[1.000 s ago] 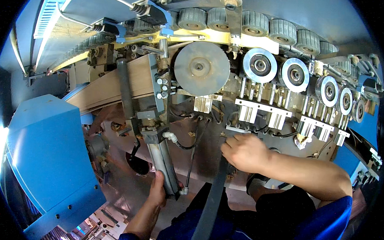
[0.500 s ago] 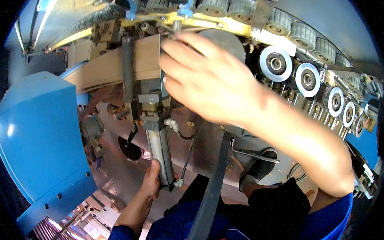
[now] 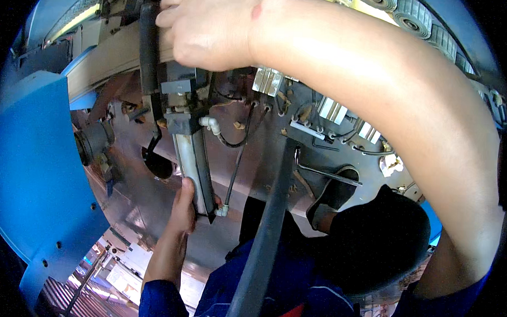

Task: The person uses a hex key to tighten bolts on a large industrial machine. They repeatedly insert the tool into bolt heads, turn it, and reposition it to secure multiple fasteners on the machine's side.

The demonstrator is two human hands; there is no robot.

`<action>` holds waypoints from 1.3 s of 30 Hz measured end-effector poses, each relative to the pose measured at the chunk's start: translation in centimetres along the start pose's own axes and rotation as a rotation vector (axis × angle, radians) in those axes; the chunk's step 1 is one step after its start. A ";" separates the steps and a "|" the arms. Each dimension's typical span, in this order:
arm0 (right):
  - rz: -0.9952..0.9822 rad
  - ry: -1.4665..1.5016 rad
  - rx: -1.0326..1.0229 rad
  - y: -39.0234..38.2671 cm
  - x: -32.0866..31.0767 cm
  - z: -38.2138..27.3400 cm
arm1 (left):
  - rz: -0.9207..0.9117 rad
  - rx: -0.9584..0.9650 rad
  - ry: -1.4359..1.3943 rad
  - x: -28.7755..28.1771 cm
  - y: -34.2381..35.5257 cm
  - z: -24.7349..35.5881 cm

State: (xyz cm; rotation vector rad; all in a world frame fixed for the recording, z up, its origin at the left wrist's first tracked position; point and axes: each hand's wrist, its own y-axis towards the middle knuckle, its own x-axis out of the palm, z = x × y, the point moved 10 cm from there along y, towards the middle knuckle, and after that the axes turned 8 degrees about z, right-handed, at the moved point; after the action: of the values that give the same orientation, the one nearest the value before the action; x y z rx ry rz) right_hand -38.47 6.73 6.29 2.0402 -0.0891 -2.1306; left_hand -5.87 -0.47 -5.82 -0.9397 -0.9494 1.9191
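Observation:
My left hand [image 3: 185,203] grips the lower end of a grey pneumatic cylinder [image 3: 192,159], which has a white elbow fitting [image 3: 211,123] and black hose. My right hand [image 3: 208,28] reaches across the top, fingers curled at the upper bracket area, just right of a black cylindrical rod [image 3: 148,43]; what the fingertips hold is hidden. Behind that rod runs a wide tan belt [image 3: 112,53]. A long dark bar [image 3: 262,242] extends down between my arms, and a bent metal tool [image 3: 328,175] lies beside its upper end.
A blue machine cover [image 3: 35,167] fills the left. Toothed rollers [image 3: 412,19] line the top right behind my arm. Silver blocks [image 3: 332,111] with hoses sit on the dark machine plate. My foot [image 3: 342,181] shows below the metal tool.
My right hand has left the dark bar and swung up and leftward to the upper bracket. My left hand stays on the cylinder. The view has shifted, with the machine sitting higher in it.

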 end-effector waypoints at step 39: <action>-0.156 0.533 1.029 -32.8 18.4 -29.7 | 0.097 0.090 -0.037 1.5 0.0 0.9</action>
State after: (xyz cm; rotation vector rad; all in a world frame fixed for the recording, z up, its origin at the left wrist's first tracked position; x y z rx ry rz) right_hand -12.74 38.22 -19.05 3.1587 -1.1787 -1.6459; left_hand -7.22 0.59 -5.80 -0.9154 -0.8446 2.0498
